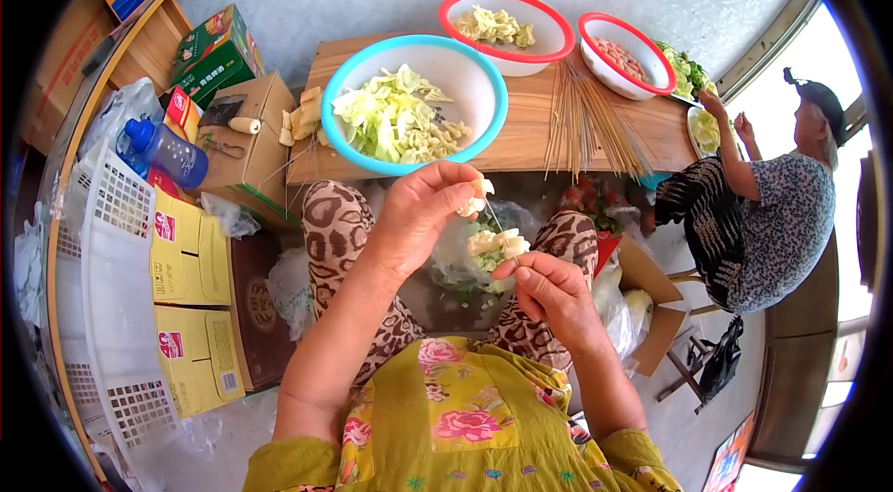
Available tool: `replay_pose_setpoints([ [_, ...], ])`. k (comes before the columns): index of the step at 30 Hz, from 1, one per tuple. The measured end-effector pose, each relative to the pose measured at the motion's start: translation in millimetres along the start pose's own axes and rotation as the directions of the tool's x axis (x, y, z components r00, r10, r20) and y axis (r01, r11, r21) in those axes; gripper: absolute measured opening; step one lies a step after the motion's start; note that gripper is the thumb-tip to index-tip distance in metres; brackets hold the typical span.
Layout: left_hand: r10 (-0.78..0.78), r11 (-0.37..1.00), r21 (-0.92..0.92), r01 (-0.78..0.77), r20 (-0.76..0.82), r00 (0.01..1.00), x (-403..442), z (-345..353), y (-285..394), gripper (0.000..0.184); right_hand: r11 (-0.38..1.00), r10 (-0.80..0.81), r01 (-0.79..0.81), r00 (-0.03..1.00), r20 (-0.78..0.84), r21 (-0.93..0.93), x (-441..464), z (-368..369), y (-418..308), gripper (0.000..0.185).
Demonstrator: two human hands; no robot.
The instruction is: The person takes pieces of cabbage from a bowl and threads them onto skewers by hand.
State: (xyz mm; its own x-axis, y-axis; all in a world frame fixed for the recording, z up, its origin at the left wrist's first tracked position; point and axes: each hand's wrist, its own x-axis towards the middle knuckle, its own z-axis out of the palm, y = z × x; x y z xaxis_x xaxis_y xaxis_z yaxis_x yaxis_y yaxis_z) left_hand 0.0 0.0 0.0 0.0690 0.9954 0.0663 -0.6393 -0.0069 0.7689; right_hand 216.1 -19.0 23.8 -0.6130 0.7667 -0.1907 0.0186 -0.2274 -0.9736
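My left hand (426,218) pinches a pale piece of cabbage (476,199) at the upper end of a thin skewer (494,217). Lower on the same skewer sits a bunch of pale cabbage pieces (499,244). Just below that bunch, my right hand (556,295) grips the skewer between thumb and fingers. Beyond my hands stands a blue-rimmed bowl (498,111) with cut cabbage (391,111) in it. Many loose skewers (591,125) lie on the wooden table (535,143) to its right.
Two red-rimmed bowls (564,38) hold pale vegetable pieces and pinkish pieces. A cardboard box (251,143) with a cleaver (223,111) stands left, near a blue bottle (181,155) and a white basket (107,306). Another person (781,213) sits at the right. Plastic bags (465,255) lie below my hands.
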Motion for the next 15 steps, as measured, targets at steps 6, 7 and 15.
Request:
replay_pose_setpoints([
  [6,-0.007,1.0,0.022,0.007,0.002,1.0,-2.0,1.1,1.7,0.017,1.0,0.012,-0.012,1.0,0.015,0.012,-0.2,0.9,-0.2,0.024],
  [7,-0.003,1.0,0.019,0.003,-0.002,1.0,-1.6,1.2,1.7,0.017,1.0,0.01,-0.011,1.0,0.01,0.014,-0.1,0.9,-0.5,0.024],
  [15,0.003,1.0,0.015,-0.003,0.006,1.0,-3.8,0.0,2.8,0.019,1.0,0.007,-0.007,1.0,-0.019,0.007,-1.3,6.9,-3.9,0.025],
])
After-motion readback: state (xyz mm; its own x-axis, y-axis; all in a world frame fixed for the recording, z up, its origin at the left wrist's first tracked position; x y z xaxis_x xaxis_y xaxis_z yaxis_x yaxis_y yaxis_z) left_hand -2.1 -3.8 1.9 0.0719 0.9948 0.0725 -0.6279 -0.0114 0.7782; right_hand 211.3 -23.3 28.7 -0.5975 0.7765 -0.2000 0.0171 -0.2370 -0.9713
